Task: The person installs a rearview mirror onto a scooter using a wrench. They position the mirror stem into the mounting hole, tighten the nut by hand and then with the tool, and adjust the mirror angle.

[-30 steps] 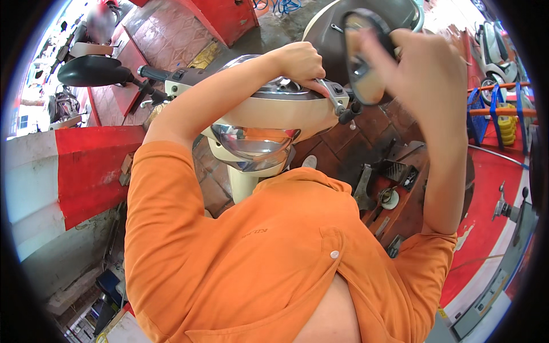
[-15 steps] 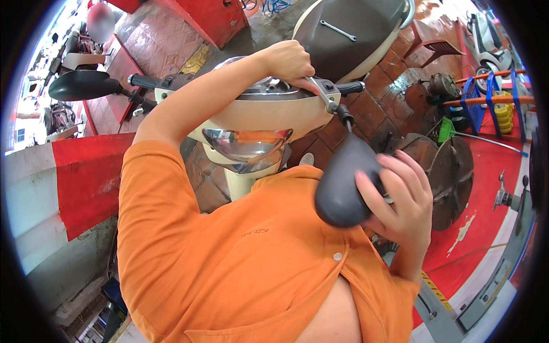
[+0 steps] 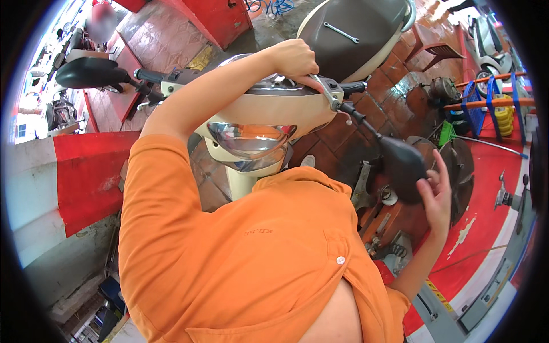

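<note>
Fingers of the right hand (image 3: pixel 438 203) fan out loosely, the thumb resting against the outer edge of a black rear-view mirror (image 3: pixel 402 167), its dark shell turned towards me. That mirror hangs out to the person's right on its thin stem (image 3: pixel 370 130), which meets the right end of the scooter's cream handlebar cowl (image 3: pixel 269 111). The left hand (image 3: pixel 294 59) reaches across the cowl, curled tightly around what looks like a silver spanner (image 3: pixel 327 96) — its far end sits beside the stem's base.

As I judge it, the mirror is on the machine, yet its fastening and angle seem unsettled, with both hands busy there. Its twin, the left mirror (image 3: pixel 86 72), stands on the opposite side with no hand near it. How firmly either is fixed I cannot tell.

Behind the handlebars, a combination wrench (image 3: pixel 341 32) lies across a dark brown scooter seat (image 3: pixel 372 48). Reddish floor tiles (image 3: pixel 327 140) spread beneath, glossy in places. A red cabinet (image 3: pixel 214 23) stands beyond the cowl; over to the right are a brown plastic chair (image 3: pixel 439 52), a green broom (image 3: pixel 447 132) and another scooter (image 3: pixel 490 48) — a crowded workshop.
</note>
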### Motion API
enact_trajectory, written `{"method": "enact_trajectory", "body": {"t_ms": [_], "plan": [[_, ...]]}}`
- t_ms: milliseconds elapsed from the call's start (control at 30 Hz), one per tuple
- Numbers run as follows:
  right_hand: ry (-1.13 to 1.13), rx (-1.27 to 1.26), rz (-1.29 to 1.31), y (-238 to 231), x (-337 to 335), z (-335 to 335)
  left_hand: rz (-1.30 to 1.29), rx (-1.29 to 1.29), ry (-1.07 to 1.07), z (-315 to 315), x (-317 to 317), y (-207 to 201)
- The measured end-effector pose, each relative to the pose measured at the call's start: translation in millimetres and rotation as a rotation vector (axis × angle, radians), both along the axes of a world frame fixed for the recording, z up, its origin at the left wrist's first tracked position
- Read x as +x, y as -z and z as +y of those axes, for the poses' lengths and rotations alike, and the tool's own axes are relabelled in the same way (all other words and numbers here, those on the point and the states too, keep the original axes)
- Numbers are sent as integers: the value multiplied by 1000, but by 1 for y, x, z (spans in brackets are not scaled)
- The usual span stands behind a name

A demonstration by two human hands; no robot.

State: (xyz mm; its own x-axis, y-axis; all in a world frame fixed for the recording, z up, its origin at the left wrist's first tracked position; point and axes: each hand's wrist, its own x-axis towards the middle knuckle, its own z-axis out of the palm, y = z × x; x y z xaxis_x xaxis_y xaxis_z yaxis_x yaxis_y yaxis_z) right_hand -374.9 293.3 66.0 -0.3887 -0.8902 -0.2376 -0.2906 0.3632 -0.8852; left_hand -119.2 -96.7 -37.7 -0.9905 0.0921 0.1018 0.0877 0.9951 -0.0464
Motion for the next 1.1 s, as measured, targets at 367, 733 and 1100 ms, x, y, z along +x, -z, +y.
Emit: {"method": "enact_trajectory", "body": {"t_ms": [367, 733, 1100], "plan": [[-146, -521, 775, -17, -17, -208, -57, -13, -20, 0, -5, -2], [-523, -660, 997, -22, 124, -60, -29, 20, -14, 0, 1, 1], [218, -166, 309, 19, 69, -5, -52, 17, -14, 0, 0, -1]]}}
